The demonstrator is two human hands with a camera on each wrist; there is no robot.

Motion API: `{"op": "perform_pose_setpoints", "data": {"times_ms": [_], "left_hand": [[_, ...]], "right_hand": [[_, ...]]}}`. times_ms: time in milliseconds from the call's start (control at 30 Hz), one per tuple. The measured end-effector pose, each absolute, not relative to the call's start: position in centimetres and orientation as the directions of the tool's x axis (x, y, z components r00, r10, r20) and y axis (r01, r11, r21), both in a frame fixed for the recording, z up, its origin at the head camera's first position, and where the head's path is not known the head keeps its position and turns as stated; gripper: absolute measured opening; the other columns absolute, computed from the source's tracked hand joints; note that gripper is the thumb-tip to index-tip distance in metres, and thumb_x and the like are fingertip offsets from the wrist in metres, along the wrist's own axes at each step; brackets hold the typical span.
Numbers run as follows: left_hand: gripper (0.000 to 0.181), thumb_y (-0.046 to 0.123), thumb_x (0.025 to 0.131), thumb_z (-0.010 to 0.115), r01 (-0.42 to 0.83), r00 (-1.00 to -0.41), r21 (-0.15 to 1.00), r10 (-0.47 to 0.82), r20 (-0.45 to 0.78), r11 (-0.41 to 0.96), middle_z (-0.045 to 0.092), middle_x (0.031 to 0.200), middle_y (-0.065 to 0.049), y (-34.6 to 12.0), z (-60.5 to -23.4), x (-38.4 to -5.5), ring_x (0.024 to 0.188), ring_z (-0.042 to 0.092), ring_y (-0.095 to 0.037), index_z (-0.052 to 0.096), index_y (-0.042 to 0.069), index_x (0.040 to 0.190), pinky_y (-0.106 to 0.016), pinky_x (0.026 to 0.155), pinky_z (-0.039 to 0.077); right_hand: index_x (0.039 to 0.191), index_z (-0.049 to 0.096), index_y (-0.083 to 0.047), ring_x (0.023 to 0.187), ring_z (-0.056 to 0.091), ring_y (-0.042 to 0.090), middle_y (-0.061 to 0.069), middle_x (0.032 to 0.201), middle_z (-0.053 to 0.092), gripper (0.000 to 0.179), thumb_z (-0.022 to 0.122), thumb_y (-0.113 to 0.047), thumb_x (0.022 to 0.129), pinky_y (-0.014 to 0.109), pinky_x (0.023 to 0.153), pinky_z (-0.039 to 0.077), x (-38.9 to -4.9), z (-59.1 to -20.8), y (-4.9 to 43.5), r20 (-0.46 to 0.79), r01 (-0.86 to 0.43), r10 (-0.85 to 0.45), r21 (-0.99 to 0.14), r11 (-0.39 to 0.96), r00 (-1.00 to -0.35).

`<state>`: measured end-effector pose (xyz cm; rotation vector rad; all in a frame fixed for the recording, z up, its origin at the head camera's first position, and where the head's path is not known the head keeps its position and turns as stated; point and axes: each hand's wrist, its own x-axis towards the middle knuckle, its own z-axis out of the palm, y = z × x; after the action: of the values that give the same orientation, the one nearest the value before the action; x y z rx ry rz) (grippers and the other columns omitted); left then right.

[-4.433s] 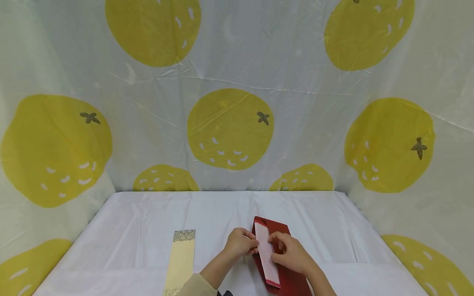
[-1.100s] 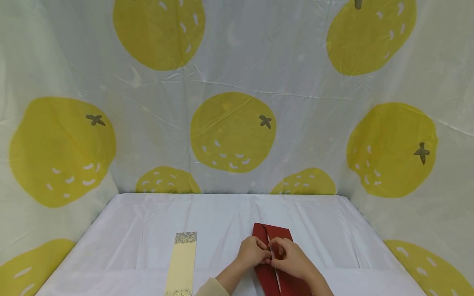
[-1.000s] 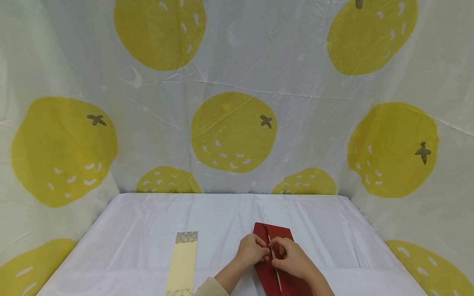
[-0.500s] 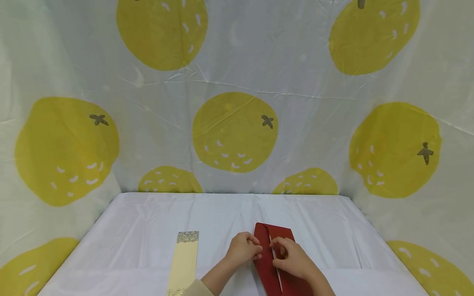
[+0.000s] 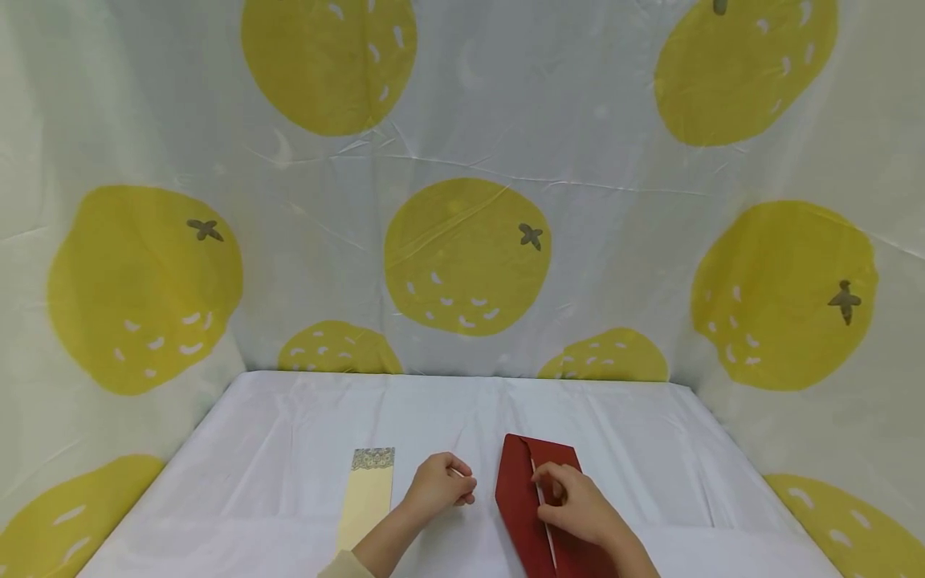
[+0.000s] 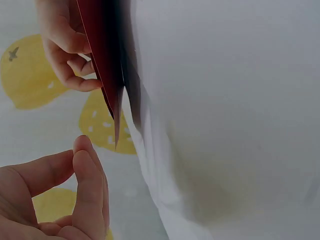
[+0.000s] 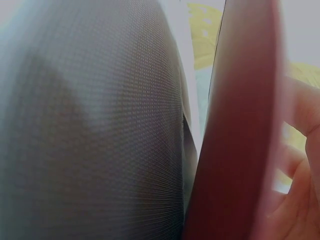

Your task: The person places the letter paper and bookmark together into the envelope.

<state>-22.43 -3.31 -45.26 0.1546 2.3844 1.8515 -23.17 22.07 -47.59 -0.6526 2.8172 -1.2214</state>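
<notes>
1. In the head view, we see a red envelope (image 5: 515,486) at the near side of the white table (image 5: 289,449). It sits at a slant. A thin white line (image 5: 552,547) runs along the edge of its flap.
2. The right hand (image 5: 580,514) is on the envelope. Its finger and thumb are bent and hold it by the white line.
3. The left hand (image 5: 432,491) is beside the envelope, apart from it. Its fingers curl in to meet the thumb, so it is narrow and bare.
4. A long cream card (image 5: 370,502) lies on the table, just left of the left hand. Its far end has a grey lacy pattern, and the left arm hides some of it.
5. Behind the table we see a pale cloth (image 5: 600,177) with big yellow fruit shapes (image 5: 470,249).
6. In the left wrist view, the left hand's fingertips touch the thumb. Further up, the right hand's bent fingers touch the envelope, which we see nearly edge-on.
7. In the right wrist view, the envelope is close and blurry. The right hand's fingers reach its far side. A grey woven surface (image 7: 110,120) fills the left; we cannot tell what it is.
</notes>
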Motion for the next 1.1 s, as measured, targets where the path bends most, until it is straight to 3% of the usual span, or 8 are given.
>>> {"op": "perform_pose_setpoints", "data": {"times_ms": [333, 800, 1100], "left_hand": [[0.009, -0.002, 0.085, 0.066, -0.032, -0.990, 0.950, 0.118, -0.072, 0.312, 0.063, 0.067, -0.004, -7.1, -45.9, -21.7, 0.061, 0.065, -0.012, 0.060, -0.003, 0.091, -0.027, 0.059, 0.056], [0.019, 0.001, 0.089, 0.064, -0.113, -0.989, 0.960, 0.067, -0.135, 0.256, 0.066, 0.080, -0.011, -12.9, -46.7, -20.1, 0.067, 0.065, -0.014, 0.057, -0.011, 0.101, -0.031, 0.065, 0.058], [0.016, -0.001, 0.084, 0.065, -0.152, -0.988, 0.936, -0.078, -0.134, 0.317, 0.064, 0.077, -0.010, -15.9, -46.6, -20.0, 0.065, 0.064, -0.015, 0.059, -0.010, 0.096, -0.031, 0.063, 0.057]], "right_hand": [[0.105, 0.064, -0.016, 0.066, 0.044, 0.007, 0.000, 0.075, 0.048, 0.034, 0.072, -0.011, 0.072, 0.025, 0.057, 0.039, -23.2, -47.4, 22.0, 0.151, -0.367, -0.374, -0.695, 0.618, -0.915], [0.104, 0.063, -0.016, 0.067, 0.043, 0.007, 0.000, 0.075, 0.047, 0.034, 0.072, -0.010, 0.072, 0.024, 0.057, 0.038, -23.3, -47.6, 22.0, 0.170, -0.386, -0.379, -0.684, 0.619, -0.909], [0.104, 0.063, -0.015, 0.068, 0.044, 0.008, 0.000, 0.075, 0.047, 0.033, 0.072, -0.010, 0.073, 0.024, 0.058, 0.039, -23.3, -47.6, 22.1, 0.168, -0.388, -0.384, -0.684, 0.618, -0.908]]}}
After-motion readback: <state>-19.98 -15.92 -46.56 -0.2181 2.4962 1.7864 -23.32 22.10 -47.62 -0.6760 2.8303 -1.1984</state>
